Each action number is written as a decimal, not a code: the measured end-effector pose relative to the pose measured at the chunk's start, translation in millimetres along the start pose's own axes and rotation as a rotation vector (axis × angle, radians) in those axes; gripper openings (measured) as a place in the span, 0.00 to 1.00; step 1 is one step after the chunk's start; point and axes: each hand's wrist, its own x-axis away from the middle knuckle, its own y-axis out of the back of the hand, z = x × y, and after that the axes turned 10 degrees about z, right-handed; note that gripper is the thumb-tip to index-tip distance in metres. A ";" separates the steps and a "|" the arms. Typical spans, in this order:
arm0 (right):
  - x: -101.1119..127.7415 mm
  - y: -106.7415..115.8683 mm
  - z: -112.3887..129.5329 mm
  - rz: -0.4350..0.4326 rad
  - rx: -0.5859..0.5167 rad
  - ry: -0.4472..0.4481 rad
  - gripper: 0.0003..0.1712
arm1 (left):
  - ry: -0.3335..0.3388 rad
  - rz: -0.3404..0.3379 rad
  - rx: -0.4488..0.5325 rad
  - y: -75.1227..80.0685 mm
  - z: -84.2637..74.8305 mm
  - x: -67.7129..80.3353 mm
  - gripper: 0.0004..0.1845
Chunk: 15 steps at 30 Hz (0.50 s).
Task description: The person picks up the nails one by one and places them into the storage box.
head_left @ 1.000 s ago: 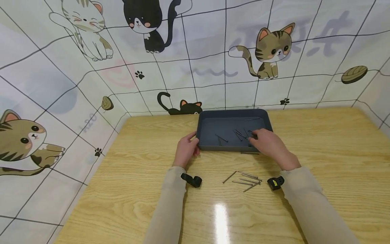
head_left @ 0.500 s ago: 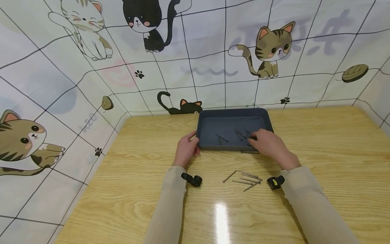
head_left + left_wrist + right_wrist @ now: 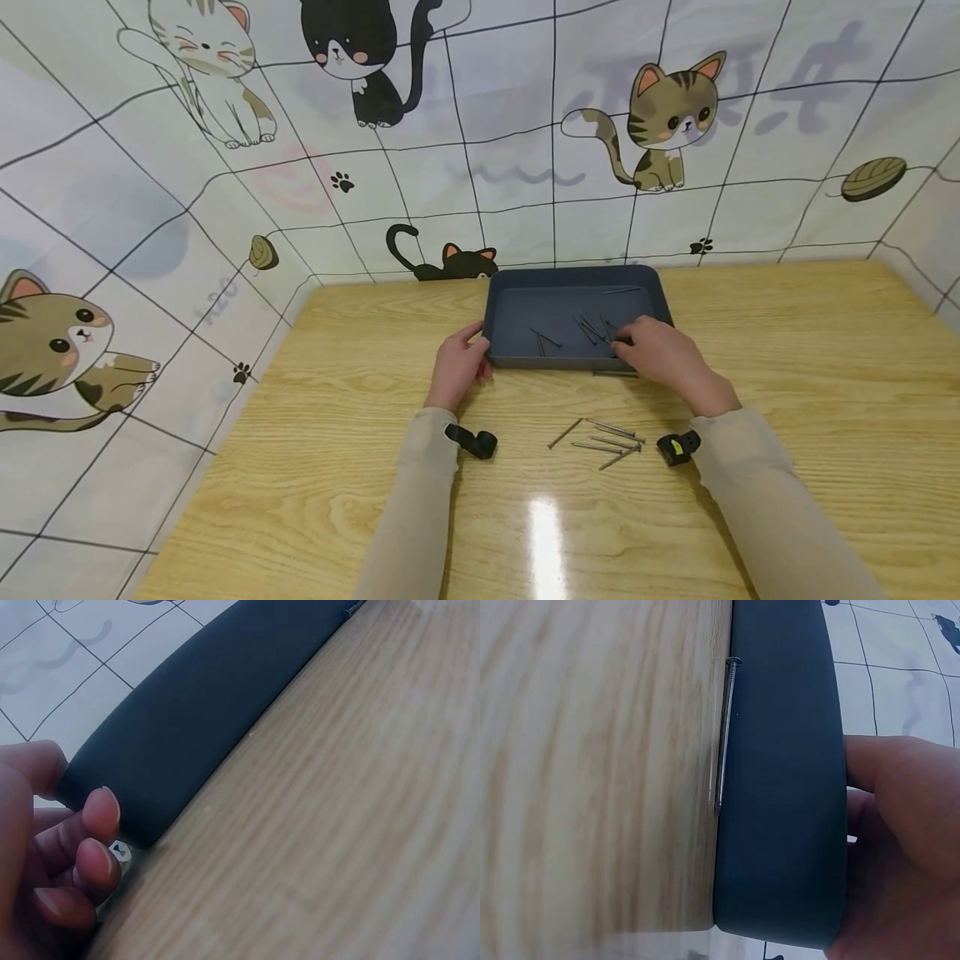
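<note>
The dark blue tray point(image 3: 525, 312) sits at the far middle of the wooden counter point(image 3: 787, 375), with several nails point(image 3: 588, 329) lying inside. The left hand point(image 3: 457, 371) grips its near left corner with curled fingers, while the right hand point(image 3: 663, 354) reaches over its near right rim, fingers bent among those nails; whether it holds one cannot be told. One nail point(image 3: 724, 735) lies against the tray's near wall, and loose nails point(image 3: 603, 442) rest nearer the person.

A shallow dark grey tray point(image 3: 525, 360) with rounded corners is sitting flat on the wooden desk point(image 3: 787, 350), close to its far edge. Several thin metal nails point(image 3: 588, 328) are lying scattered inside it, mostly toward its right half, with one near the far wall. A single nail point(image 3: 726, 735) is lying on the desk pressed along the tray's near outer wall. A loose cluster of more nails point(image 3: 600, 440) is lying on the desk nearer the person, well apart from the tray.
</note>
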 end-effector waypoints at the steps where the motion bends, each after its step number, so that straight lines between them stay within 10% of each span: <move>1: -0.2 -0.2 0.1 0.000 0.003 0.002 0.20 | 0.002 -0.001 0.000 0.2 0.0 0.1 0.24; 15: -0.2 0.6 0.5 0.003 0.031 0.007 0.20 | 0.010 -0.007 -0.017 -0.7 0.9 -1.0 0.24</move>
